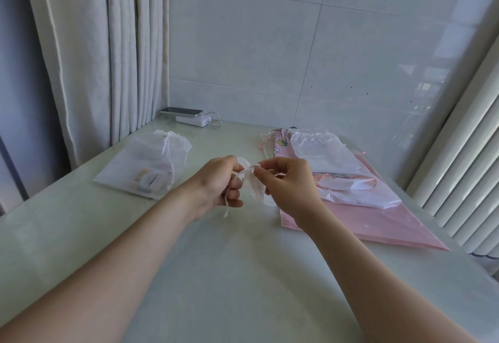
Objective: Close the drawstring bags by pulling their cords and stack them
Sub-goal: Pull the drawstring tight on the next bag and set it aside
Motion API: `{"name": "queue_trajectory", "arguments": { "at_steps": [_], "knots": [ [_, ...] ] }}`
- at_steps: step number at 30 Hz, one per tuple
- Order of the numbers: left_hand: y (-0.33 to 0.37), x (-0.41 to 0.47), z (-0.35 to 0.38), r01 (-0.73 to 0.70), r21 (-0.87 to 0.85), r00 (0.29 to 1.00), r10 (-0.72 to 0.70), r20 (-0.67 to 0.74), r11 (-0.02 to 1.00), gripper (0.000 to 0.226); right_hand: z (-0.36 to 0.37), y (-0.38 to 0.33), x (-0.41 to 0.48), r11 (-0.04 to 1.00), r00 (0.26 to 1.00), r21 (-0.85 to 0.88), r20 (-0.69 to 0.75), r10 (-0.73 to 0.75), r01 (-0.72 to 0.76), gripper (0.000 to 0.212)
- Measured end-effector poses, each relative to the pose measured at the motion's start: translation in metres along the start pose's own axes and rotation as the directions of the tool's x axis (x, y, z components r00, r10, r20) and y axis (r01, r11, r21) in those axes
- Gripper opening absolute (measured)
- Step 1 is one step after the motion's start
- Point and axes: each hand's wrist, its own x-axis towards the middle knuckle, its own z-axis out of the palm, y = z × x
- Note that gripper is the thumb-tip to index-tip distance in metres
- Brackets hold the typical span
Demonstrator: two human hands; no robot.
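Head view: both forearms reach in over the pale worktop (229,275), fingers curled, the left hand (220,185) pinching a white cord (226,203) that dangles below its palm, the right hand (290,183) pinching the gathered neck of a small bag (256,187) held between them. Fingers hide its mouth, so how tightly it is drawn is unclear. Its fabric is thin, translucent white; left of it lies a cinched sheer bag (145,166), right of it a pink-and-white pile (351,189).

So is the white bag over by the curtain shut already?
Shut. The white bag lies flat on the table, its top bunched tight, with the cord trailing down over it.
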Motion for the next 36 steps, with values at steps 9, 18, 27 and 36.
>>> {"name": "queue_trajectory", "arguments": {
  "at_steps": [9,18,27,36],
  "knots": [
    [-0.009,0.007,-0.014,-0.214,0.594,0.819,0.474,-0.324,0.775,0.009,-0.013,0.008,0.006,0.996,0.998,-0.092,0.069,-0.004,0.010,0.008],
    [-0.009,0.007,-0.016,-0.191,0.646,0.838,0.466,-0.285,0.739,0.020,0.000,0.012,0.008,0.890,0.994,-0.443,0.087,-0.073,0.104,0.013],
    [-0.014,0.006,-0.018,-0.275,0.753,0.814,0.562,-0.150,0.598,0.009,0.005,0.013,0.002,0.854,0.995,-0.518,-0.056,-0.085,0.044,0.013],
    [-0.028,0.019,-0.014,-0.361,0.764,0.778,0.625,-0.069,0.534,0.023,0.005,0.014,0.000,0.878,0.984,-0.463,-0.060,-0.167,0.121,0.009]
  ]
}}
